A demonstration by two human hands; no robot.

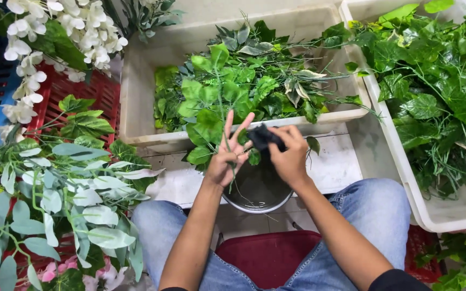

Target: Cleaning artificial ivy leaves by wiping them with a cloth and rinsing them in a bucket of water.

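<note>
Pale tiled floor (341, 167), crowded w/ bins of fake greenery; person seated, blue-jeaned knees either side of a dark red stool (268, 256).

Thing in hand: leafy green sprig (208, 126), thin stems running down through the left hand (228, 156). Left grip: thumb + lower fingers pinched on the stems, index and middle splayed up and apart. Sprig's leaves sit above that hand, overlapping the front rim of the middle bin.

Right hand (289, 156) just beside the left, nearly touching. Grip clamped on a small black object (264, 136), held against the stem area; can't tell what the object is.

Directly below both hands: round metal bowl (257, 191) on the floor, between the knees, a few thin stem bits inside.

Outward:
- Middle: beige plastic bin (136, 102) full of mixed green leaves.
- Right: white bin (432, 210) packed w/ ivy-type foliage.
- Left: red crate (103, 94) behind pale grey-green leaf sprays (76, 199).
- Top left: white blossom strands (44, 48).
- Bottom left: some pink flowers (55, 269), partly hidden.
</note>
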